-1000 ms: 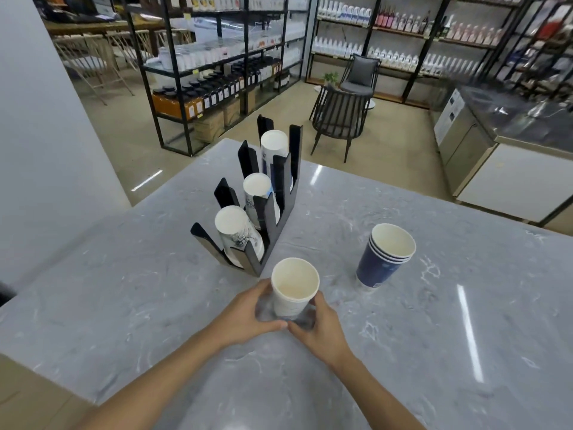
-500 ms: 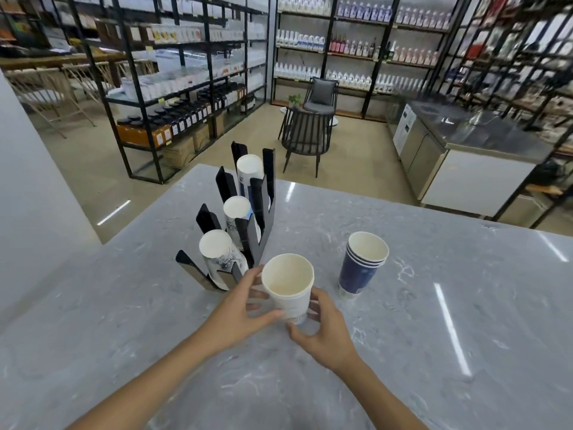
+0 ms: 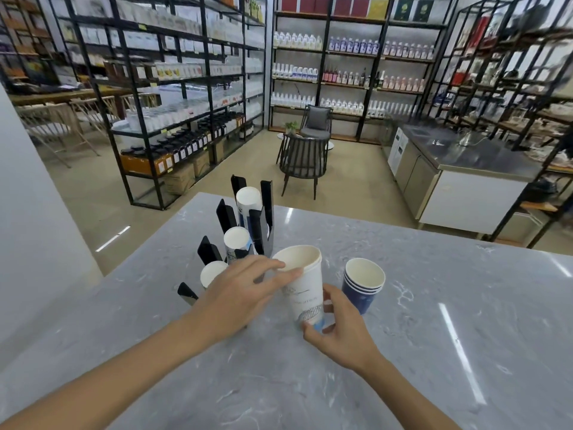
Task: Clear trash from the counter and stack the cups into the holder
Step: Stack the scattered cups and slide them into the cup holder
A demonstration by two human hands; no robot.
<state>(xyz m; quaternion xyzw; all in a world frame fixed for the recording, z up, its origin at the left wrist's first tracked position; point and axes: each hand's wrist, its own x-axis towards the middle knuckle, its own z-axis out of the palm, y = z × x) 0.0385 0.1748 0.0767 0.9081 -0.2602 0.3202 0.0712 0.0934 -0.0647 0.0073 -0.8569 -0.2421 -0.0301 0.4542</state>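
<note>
White paper cup [image 3: 302, 283] upright, between both hands above the grey surface [image 3: 434, 336]. Right hand [image 3: 341, 328] curled round its base, gripping; left hand [image 3: 245, 293] mostly open, fingertips on the rim. Black cup holder [image 3: 257, 218] just left, three white stacks inside. Blue cup stack [image 3: 362, 285] just right, standing on surface.

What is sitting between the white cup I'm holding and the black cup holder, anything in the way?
Only your own left hand. It reaches across the front of the black holder, covering its nearest slot, with fingertips at the white cup's rim. The right hand grips the cup's base. The blue cup stack stands on the far side, clear of the path.
</note>
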